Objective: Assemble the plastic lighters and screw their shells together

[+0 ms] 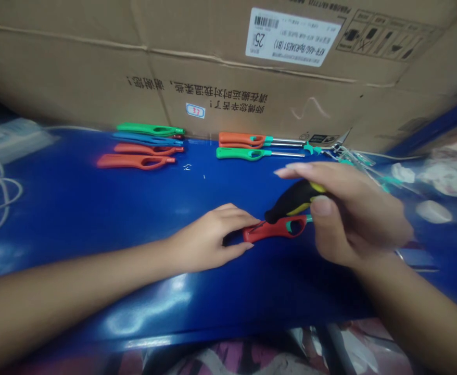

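Note:
A red lighter [277, 229] with a teal trigger lies on the blue table in front of me. Thumb and fingers of my left hand [213, 237] close around its butt end and hold it down. In my right hand [353, 213] is a black-and-yellow screwdriver [294, 200], tilted, its thin shaft reaching down to the red handle near my left fingertips. Whether the tip sits in a screw is too small to tell. Part of the lighter's front end is hidden behind my right hand.
Handle shells in green [146, 128], blue and red lie at the back left, beside tiny screws [187, 167]. An orange lighter [240, 139] and a green lighter [238, 153] lie by the cardboard box [96, 67]. Small metal and teal parts [353, 156] are piled right; a white cable [2, 182] coils left.

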{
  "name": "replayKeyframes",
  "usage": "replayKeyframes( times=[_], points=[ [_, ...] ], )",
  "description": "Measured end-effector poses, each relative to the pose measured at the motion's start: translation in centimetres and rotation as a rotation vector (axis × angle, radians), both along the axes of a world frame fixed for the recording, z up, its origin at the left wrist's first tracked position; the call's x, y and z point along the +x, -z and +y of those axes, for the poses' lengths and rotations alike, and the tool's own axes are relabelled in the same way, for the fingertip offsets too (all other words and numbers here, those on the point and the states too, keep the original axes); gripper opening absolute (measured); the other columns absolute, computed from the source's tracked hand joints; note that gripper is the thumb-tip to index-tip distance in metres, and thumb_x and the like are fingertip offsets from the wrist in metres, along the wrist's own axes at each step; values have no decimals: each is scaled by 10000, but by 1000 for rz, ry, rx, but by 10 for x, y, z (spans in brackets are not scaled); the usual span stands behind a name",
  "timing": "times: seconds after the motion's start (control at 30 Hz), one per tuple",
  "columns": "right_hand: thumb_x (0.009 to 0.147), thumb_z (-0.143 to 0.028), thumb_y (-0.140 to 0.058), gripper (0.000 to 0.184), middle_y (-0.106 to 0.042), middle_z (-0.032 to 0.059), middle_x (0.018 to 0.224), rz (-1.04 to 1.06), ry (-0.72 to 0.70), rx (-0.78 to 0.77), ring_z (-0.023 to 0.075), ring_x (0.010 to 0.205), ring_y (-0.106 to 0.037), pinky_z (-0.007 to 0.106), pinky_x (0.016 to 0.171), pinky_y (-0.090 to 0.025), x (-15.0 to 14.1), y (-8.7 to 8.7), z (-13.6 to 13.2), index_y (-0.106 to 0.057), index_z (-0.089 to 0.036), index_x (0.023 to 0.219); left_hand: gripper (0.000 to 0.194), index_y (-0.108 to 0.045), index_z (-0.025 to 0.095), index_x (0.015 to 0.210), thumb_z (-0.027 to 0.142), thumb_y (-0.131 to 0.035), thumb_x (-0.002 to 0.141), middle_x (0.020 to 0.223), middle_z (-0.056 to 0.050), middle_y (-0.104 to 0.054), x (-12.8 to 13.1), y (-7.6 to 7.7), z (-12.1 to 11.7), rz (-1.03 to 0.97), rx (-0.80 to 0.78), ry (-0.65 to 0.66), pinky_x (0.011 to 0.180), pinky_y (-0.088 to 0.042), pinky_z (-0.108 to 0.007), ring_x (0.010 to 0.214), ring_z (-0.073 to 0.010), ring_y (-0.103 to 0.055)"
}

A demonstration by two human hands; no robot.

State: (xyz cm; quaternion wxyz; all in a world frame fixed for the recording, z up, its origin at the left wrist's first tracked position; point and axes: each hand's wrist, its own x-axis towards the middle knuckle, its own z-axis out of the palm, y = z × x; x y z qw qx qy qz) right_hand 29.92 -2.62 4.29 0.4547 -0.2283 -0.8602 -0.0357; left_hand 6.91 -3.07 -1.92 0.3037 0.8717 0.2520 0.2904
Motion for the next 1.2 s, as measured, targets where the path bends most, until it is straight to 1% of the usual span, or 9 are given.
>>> replayKeyframes(
  times=[0.1,0.23,0.33,0.43,0.5,0.67,0.87,1.03,1.2],
  points=[
    [982,-198,-503,400,-727,69,1174,56,-16,-215,227,962,-720,396,755,-625,-7,1,-1,-561,-255,1374,317,-664,168,1197,171,-690,881,1131,-82,-717,-1,1,0,11,-4,-7,959,-508,-369,1038,-204,-643],
    [871,-268,-731,381,-747,29,913,48,31,62,197,756,-697,330,661,-603,-6,-1,2,-648,-270,1243,315,-659,162,1209,176,-675,896,1146,-89,-714,-1,0,0,4,-1,1,970,-506,-368,1056,-207,-646],
    [942,-250,-617,326,-755,51,940,-34,43,156,212,814,-707,352,746,-603,-4,-3,2,-648,-245,1267,307,-659,162,1206,186,-675,900,1154,-85,-708,0,0,-1,0,3,-6,970,-506,-364,1056,-202,-641],
    [1004,-212,-435,375,-730,76,1156,-11,8,-70,241,960,-708,415,812,-605,-6,-3,-1,-604,-255,1336,316,-660,159,1199,166,-685,885,1159,-83,-696,-1,2,-1,18,8,-20,973,-506,-359,1060,-198,-628],
    [1003,-246,-467,359,-730,64,1151,32,-3,-196,234,902,-711,417,751,-617,-8,-1,-2,-595,-282,1336,318,-658,161,1205,170,-681,888,1164,-87,-690,-1,3,-1,32,11,-23,969,-510,-364,1060,-202,-626],
    [907,-316,-674,306,-757,51,951,93,76,31,223,766,-695,384,678,-611,-7,1,2,-684,-297,1212,336,-640,175,1237,186,-666,902,1187,-89,-683,-2,3,-1,35,3,-12,992,-504,-380,1104,-215,-617],
    [1011,-313,-501,379,-734,47,1092,124,26,-292,203,767,-714,364,604,-605,-10,5,4,-562,-332,1384,322,-634,155,1231,203,-659,914,1181,-92,-678,-2,3,-1,45,7,-14,980,-505,-372,1086,-211,-613],
    [895,-307,-702,314,-745,28,867,130,43,22,194,679,-667,346,592,-574,-10,3,8,-694,-297,1209,340,-627,148,1246,186,-660,910,1195,-97,-680,-2,4,-1,43,17,-9,988,-497,-366,1106,-214,-613],
    [1033,-301,-447,406,-730,41,1107,73,-1,-340,169,702,-696,326,569,-593,-9,1,2,-515,-330,1432,319,-632,153,1232,220,-656,920,1179,-95,-677,-2,4,-1,42,3,-11,985,-504,-373,1097,-216,-609]
  ],
)
